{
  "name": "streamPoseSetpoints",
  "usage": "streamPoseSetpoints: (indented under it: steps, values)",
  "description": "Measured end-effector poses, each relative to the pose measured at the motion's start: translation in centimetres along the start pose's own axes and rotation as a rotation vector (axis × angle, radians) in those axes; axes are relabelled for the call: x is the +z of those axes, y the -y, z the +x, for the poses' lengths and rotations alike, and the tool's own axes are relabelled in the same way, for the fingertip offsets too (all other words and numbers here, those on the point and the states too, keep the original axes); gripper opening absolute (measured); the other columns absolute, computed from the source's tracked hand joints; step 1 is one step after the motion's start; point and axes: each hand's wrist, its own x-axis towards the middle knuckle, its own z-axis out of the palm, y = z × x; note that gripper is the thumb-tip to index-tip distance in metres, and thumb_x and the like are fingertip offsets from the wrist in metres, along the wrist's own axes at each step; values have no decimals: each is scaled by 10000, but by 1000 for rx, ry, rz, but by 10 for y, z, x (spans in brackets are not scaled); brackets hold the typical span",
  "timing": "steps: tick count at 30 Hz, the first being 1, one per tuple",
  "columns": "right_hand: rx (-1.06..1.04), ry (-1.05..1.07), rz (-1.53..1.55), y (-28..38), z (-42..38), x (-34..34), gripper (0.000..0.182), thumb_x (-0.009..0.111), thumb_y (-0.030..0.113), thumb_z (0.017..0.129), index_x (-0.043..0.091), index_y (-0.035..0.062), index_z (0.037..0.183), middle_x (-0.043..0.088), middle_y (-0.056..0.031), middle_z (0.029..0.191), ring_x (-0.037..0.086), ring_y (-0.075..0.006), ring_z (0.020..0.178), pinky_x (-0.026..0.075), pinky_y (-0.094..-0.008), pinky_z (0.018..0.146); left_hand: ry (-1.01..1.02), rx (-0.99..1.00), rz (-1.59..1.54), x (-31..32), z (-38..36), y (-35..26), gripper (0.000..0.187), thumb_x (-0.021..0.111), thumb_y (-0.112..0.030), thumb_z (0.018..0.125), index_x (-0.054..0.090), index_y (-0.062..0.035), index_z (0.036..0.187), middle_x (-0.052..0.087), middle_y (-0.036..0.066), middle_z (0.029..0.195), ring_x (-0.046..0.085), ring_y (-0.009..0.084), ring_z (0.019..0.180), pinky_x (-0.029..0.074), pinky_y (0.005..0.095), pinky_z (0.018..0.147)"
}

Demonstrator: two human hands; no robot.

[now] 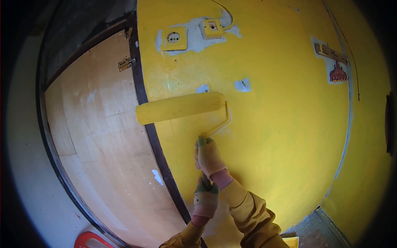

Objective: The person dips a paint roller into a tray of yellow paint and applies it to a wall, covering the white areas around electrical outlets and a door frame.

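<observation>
Both hands wear light gloves with green fingertips. My right hand [210, 156] is closed round the upper part of a paint roller's handle, just below its bent frame [223, 124]. Lower down, my left hand [205, 201] grips the dark handle [205, 181]. The roller's wide yellow sleeve [182, 107] lies nearly level in front of the yellow wall [269, 144], and its left end overlaps the dark door frame [159, 157].
A wooden door [103, 124] with a latch [126, 63] is on the left. Above the roller are a socket [173, 38] and a switch box [212, 28]. A wooden rack [331, 53] hangs at right. A red plastic object [84, 238] and a yellow tray [292, 242] show low down.
</observation>
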Motion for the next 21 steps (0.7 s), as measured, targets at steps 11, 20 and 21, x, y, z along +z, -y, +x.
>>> streamPoseSetpoints:
  steps: [11,20,21]
  values:
    - [-1069,-221,-1407,-47,-4,-29,68,427,57,755,449,2,723,488,-118,648,477,-239,572,371,-371,509,87,-107,-297,19,-20,52,208,475,-83,747,434,-37,946,546,131,782,543,259,713,411,333,606]
    - [-508,-81,-794,-106,-18,-48,186,510,82,666,469,-21,816,501,-157,693,515,-279,610,421,-350,545,98,-279,-183,20,-55,82,187,489,-76,739,435,-43,915,528,122,739,531,268,671,397,344,568]
    - [-503,-79,-797,-106,-18,-48,186,510,82,666,469,-21,816,501,-157,693,515,-279,610,421,-350,545,97,-284,-184,21,-55,85,187,489,-76,739,435,-43,915,528,122,739,531,268,671,397,344,568]
